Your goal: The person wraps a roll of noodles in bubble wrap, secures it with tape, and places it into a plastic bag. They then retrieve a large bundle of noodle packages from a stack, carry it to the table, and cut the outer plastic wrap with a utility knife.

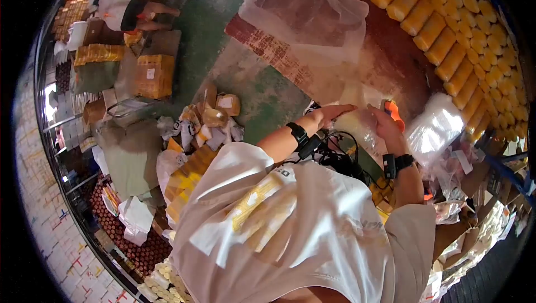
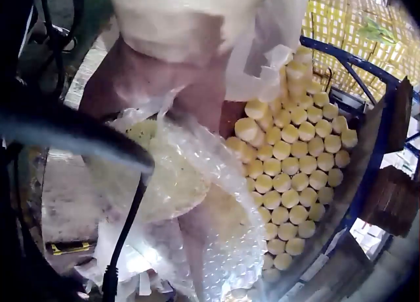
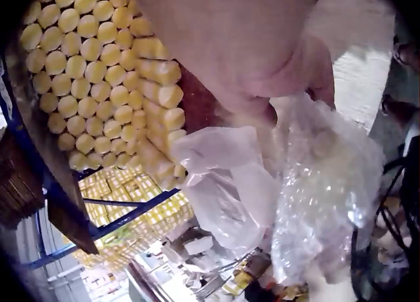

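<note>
Both hands are close together over a piece of clear bubble wrap (image 1: 362, 127). My right hand (image 1: 386, 127) pinches the wrap near its upper edge; in the right wrist view the bubble wrap (image 3: 328, 177) hangs from the curled fingers (image 3: 316, 69). Opposite it, my left hand (image 1: 335, 112) reaches in from the left, its fingertips at the wrap's edge. Inside the bubble wrap (image 2: 230, 233), a pale yellow, rounded item (image 2: 154, 174) shows through in the left wrist view. An orange object (image 1: 394, 114) lies just past the right hand.
Stacked yellow rolls (image 1: 446, 52) line the far right. A shiny clear plastic bundle (image 1: 435, 127) stands beside the right forearm. A large translucent sheet (image 1: 301, 7) covers the floor ahead. Black cables (image 1: 343, 160) lie below the hands. Parcels (image 1: 215, 110) sit at left; another person (image 1: 131, 13) bends farther back.
</note>
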The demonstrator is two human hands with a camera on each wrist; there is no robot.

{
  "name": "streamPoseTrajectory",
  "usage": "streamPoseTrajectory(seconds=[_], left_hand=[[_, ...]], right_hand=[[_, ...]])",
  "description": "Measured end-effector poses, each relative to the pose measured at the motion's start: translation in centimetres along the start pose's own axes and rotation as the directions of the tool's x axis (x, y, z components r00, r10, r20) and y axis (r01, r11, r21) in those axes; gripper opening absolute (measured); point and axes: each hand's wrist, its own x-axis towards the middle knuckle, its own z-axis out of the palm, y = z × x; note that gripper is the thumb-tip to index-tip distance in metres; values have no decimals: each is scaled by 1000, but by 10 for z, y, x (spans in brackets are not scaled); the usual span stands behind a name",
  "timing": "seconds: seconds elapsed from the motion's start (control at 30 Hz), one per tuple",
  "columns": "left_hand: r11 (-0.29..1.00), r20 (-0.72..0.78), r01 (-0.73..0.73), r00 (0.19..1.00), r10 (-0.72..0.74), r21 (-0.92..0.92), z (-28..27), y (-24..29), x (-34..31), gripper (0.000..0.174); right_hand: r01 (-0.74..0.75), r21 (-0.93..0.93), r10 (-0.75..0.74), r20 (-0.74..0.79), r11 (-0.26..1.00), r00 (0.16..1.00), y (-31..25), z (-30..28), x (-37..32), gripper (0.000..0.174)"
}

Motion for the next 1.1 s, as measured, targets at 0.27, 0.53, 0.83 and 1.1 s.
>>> streamPoseTrajectory(seconds=[0.27,0.53,0.83,1.1], left_hand=[[878,-9,295,947,-322,-377,-34,-44,42,40],[993,431,-89,901,47,79,-68,-129,98,28],[-429,486,-273,690,537,861,2,32,42,45],[-361,389,-287,887,249,887,-113,-53,141,14]], right_hand=[[269,-295,-335,-203,917,920,14,32,-3,25],[123,-985,-760,174,-124,626,18,32,-6,17],[253,-966,-707,218,-58,673,41,-11,-3,36],[99,-969,-786,241,-225,570,58,-13,-22,10]])
